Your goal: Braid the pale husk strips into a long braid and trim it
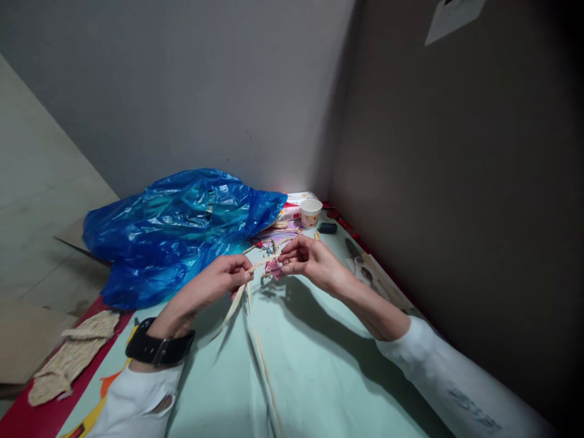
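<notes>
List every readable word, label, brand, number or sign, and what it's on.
No text is legible.
White fabric right sleeve: dark print, too blurred to read.
White-and-red box: markings too small.
White patterned cup: printed marks too small to tell whether they are text.
Blue translucent plastic bag: small patch, unreadable.
White sheet on the wall: cut off, nothing readable.

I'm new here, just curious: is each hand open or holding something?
Left hand: closed, pinching the pale cord.
Right hand: closed, pinching the same cord farther along.
</notes>
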Motion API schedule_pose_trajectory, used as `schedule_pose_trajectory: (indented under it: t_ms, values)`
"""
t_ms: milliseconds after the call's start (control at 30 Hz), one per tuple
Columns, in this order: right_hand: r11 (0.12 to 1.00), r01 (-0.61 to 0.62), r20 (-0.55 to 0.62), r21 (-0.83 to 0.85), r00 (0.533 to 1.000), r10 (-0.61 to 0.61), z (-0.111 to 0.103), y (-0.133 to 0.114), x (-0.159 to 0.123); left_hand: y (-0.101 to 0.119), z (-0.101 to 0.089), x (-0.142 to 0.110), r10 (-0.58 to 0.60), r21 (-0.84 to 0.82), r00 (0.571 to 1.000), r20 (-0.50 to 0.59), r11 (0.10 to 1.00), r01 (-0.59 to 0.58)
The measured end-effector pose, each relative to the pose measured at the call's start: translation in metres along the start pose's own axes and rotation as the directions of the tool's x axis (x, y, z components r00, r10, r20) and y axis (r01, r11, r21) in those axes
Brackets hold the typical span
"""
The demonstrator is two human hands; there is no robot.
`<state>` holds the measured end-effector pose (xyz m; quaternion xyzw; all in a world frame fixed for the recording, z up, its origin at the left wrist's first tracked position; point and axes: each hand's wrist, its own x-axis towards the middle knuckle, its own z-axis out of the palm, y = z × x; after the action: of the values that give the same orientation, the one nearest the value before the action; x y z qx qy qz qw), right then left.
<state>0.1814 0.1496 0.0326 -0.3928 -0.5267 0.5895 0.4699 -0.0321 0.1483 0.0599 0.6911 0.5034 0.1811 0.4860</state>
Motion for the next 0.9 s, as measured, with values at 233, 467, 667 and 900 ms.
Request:
schedule_pose_trajectory:
  t_ms: [233, 467, 667, 900]
  values:
    - [1.000, 0.012, -0.040, -0.012, 0.999, -0.013, 0.000, 0.005, 0.004, -0.002, 0.013, 0.007, 0.048, 0.145, 0.996, 0.080, 0.988, -0.059]
    - [1.000, -0.009, -0.050, 0.001, 0.999, 0.009, 0.002, 0.006, 0.005, -0.007, 0.020, 0.010, 0.094, 0.332, 0.993, 0.077, 0.936, -0.114]
    - [0.997, -0.066, 0.055, -0.028, 0.996, 0.068, -0.007, 0.017, 0.008, -0.011, 0.022, 0.011, 0.101, 0.385, 0.986, 0.133, 0.911, -0.145]
    - [0.945, -0.309, 0.249, 0.106, 0.929, 0.276, -0.028, 0.020, 0.003, -0.004, 0.048, 0.007, 0.136, 0.363, 0.949, 0.285, 0.901, -0.239]
